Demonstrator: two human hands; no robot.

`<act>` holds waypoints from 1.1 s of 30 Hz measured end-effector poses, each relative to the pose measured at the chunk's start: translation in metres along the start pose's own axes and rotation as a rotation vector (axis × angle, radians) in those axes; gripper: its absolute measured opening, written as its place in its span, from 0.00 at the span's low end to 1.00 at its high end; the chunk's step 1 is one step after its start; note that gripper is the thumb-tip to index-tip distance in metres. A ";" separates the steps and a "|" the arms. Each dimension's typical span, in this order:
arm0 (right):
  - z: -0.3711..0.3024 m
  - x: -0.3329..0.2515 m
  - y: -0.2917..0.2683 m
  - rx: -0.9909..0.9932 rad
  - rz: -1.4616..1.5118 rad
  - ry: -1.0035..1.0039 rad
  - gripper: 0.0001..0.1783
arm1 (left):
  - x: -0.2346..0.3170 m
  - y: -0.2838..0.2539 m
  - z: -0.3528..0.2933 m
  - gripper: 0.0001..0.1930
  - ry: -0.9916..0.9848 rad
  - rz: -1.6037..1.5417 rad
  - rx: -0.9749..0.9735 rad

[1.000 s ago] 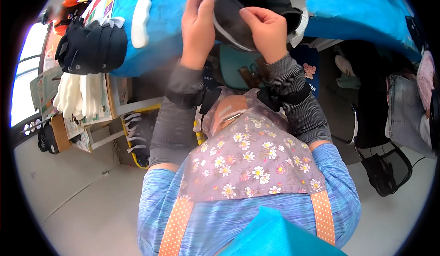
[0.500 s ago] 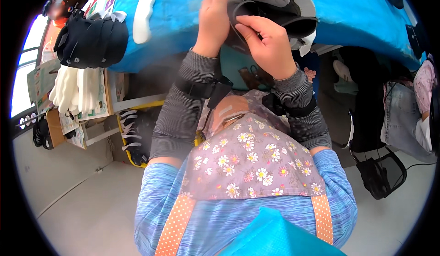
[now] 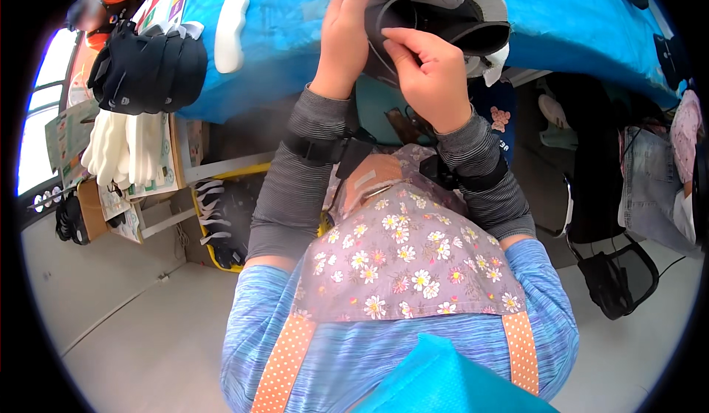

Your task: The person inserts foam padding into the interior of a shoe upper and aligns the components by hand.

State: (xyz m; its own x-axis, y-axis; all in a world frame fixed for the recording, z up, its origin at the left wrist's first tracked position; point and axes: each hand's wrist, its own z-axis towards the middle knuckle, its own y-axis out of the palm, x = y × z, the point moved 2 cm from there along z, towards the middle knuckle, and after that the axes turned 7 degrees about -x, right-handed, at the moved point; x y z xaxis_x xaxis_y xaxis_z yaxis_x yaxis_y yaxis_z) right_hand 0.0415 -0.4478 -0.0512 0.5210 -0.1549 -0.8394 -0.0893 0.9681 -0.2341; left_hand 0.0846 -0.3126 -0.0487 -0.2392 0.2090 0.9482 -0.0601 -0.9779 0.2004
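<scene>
A dark grey shoe upper with a pale mesh edge (image 3: 484, 3) is up in front of me, at the near edge of the blue-covered table. Its dark opening gapes toward the right. My left hand (image 3: 346, 40) is closed on its left side, the fingers partly out of sight. My right hand (image 3: 430, 69) has thumb and forefinger pinched at the dark lining edge by the opening. A bit of white material (image 3: 496, 66) hangs at the upper's lower right.
The blue-covered table (image 3: 576, 36) spans the far side. On its left lie a long white foam piece (image 3: 230, 36) and a stack of black shoe uppers (image 3: 148, 69). More white foam pieces (image 3: 122, 147) rest on a lower shelf. A yellow-rimmed basket (image 3: 229, 265) stands below; a black bag (image 3: 617, 280) is at right.
The right hand and the upper have shifted slightly, and the lining at the pinched edge stands a little more open. The left hand keeps its hold.
</scene>
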 end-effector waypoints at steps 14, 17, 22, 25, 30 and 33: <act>0.005 -0.004 -0.001 -0.079 -0.186 -0.347 0.08 | -0.004 -0.001 0.000 0.19 -0.027 -0.006 0.067; 0.006 -0.011 -0.006 -0.145 -0.217 -0.381 0.08 | 0.006 0.002 -0.001 0.20 -0.029 -0.050 0.031; 0.005 -0.024 -0.004 -0.126 -0.406 -0.322 0.07 | 0.032 -0.001 -0.004 0.23 -0.178 0.123 -0.203; 0.002 -0.029 0.002 -0.120 -0.397 -0.236 0.04 | 0.046 -0.007 -0.011 0.25 -0.283 0.096 -0.362; -0.004 -0.034 -0.003 -0.004 -0.170 -0.164 0.05 | 0.046 0.008 -0.050 0.40 0.077 0.649 -0.227; -0.023 -0.062 -0.010 -0.067 -0.068 -0.137 0.07 | 0.061 0.021 -0.076 0.40 0.164 0.772 -0.131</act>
State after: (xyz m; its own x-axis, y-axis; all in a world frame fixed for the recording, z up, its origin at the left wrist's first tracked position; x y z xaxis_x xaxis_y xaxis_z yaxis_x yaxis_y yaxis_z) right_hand -0.0094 -0.4527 -0.0076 0.6383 -0.1868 -0.7468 -0.1039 0.9403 -0.3241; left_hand -0.0044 -0.3198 -0.0054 -0.3984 -0.5179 0.7570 0.0696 -0.8400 -0.5381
